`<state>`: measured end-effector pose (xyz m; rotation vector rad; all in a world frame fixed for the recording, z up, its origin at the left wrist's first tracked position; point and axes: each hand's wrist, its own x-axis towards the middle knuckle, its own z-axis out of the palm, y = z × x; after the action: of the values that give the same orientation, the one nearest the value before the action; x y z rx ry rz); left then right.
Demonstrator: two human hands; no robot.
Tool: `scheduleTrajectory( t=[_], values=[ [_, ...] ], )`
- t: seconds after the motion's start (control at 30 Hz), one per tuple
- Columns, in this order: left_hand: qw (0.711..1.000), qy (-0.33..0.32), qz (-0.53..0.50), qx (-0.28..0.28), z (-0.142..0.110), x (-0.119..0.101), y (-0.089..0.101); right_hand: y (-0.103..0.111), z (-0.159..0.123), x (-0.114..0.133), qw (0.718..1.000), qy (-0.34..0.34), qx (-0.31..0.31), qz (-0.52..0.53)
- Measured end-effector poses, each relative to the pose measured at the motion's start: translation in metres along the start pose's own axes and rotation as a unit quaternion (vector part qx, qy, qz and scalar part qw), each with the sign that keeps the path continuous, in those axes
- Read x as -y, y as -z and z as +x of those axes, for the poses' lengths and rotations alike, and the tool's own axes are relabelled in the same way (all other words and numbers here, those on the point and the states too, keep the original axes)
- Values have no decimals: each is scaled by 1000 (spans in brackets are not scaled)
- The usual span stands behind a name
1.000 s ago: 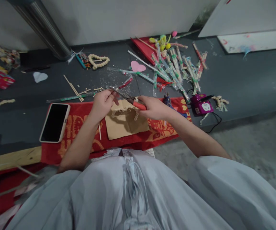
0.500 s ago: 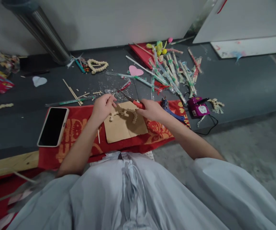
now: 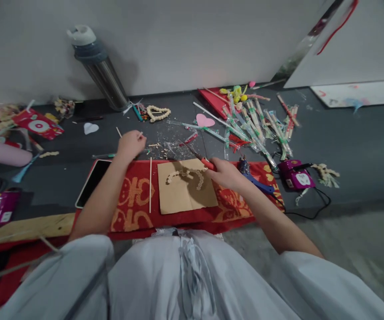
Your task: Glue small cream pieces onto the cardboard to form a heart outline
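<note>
My right hand [image 3: 225, 172] grips red-handled pliers [image 3: 201, 159] whose tips point up-left over the brown cardboard [image 3: 185, 191]. On the cardboard lies a curved shape of pale wooden bits [image 3: 187, 174]. My left hand [image 3: 131, 143] is out over the dark floor, left of the cardboard, fingers closed around thin wooden sticks [image 3: 119, 132]. A long wooden stick [image 3: 150, 184] lies on the red cloth [image 3: 132, 200] between my arms. A phone [image 3: 93, 181] lies partly under my left forearm.
A metal bottle [image 3: 98, 69] stands by the wall. A finished heart of wooden bits [image 3: 158, 113], a pink paper heart [image 3: 205, 120], a pile of wrapped chopsticks [image 3: 255, 122], a blue glue gun [image 3: 253, 178] and a purple device [image 3: 294, 175] lie on the floor.
My left hand has left the cardboard and moved up-left to the loose sticks on the floor. The pliers stay in my right hand. The view has tilted up.
</note>
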<state>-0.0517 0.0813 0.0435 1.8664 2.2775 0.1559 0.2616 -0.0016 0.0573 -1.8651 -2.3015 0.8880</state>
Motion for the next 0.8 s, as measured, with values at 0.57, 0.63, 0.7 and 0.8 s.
scheduleTrajectory(
  t=[0.57,0.63,0.7,0.8],
  values=[
    [995,63,49,-62,129,56,-4,-1,0,6,999,-12,40,-3],
    [995,58,51,-62,130,57,-3,-1,0,5,999,-15,40,-2],
    [996,52,52,-55,132,58,-3,-1,-1,5,999,-17,39,6],
    [996,53,56,-45,133,57,-1,-2,-3,5,999,-19,40,20]
  ],
)
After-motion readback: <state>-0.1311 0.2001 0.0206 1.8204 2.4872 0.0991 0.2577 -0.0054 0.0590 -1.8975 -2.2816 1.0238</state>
